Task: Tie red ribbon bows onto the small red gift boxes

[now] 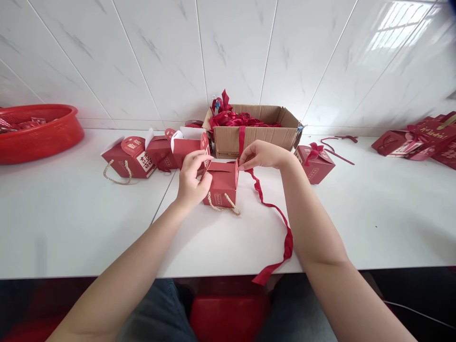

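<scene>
A small red gift box [221,183] with a gold cord handle [224,207] on its front stands in the middle of the white table. Its top panels are folded inward, while rounded flaps rise at both sides. My left hand [194,180] grips the left side, with fingers at the left flap and thumb at the front. On the right, my right hand [261,154] pinches the right flap [237,172] between thumb and fingers. Beside that hand, a dark red ribbon [261,194] runs from the cardboard box [256,140] to past the table's front edge.
Several red gift boxes [131,156] stand to the left, some with raised flaps. Right of the cardboard box is a bow-tied gift box [315,164]; loose ribbon scraps [337,152] lie beyond it. More boxes [409,142] sit far right, and a red plastic basket [42,142] far left.
</scene>
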### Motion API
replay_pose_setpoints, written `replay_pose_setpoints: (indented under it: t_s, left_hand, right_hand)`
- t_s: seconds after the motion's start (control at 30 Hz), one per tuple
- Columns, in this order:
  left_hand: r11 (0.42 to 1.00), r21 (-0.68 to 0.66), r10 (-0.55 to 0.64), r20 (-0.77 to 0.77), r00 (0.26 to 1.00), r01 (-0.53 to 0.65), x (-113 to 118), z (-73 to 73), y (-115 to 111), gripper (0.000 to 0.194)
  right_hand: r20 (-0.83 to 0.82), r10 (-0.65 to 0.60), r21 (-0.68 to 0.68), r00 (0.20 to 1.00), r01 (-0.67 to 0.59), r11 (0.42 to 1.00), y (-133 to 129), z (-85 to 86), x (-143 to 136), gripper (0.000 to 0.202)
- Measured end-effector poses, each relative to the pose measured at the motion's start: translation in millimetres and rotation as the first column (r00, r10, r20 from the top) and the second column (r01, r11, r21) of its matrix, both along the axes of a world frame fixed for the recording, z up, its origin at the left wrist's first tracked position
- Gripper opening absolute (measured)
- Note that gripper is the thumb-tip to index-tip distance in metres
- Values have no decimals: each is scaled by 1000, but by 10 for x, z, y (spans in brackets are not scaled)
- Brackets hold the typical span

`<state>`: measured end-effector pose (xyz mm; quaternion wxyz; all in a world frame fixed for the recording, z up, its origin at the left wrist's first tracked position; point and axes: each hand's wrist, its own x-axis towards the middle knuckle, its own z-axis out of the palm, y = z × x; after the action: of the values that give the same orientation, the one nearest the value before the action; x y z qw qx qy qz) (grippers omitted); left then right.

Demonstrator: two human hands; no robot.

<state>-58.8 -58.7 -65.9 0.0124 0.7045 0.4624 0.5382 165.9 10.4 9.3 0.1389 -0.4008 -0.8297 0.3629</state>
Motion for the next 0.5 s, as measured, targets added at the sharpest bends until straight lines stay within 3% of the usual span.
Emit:
replay_pose_setpoints:
  t_s: [0.17, 0.3, 0.5]
  left_hand:
    - [984, 177, 19, -200, 980, 17, 21, -15, -40, 24]
    - [986, 152, 112, -308, 945, -68, 63, 6, -87, 13]
    - [982, 118, 180, -304, 935, -150, 101, 50, -128, 15]
  right_hand:
    - [-32, 37, -22, 999, -38, 999, -17, 10, 16, 19]
    - [-61, 81, -39, 995, -83, 996, -27, 7, 4, 19]
    - [-45, 93, -56, 995, -96, 994, -48, 40, 10, 19]
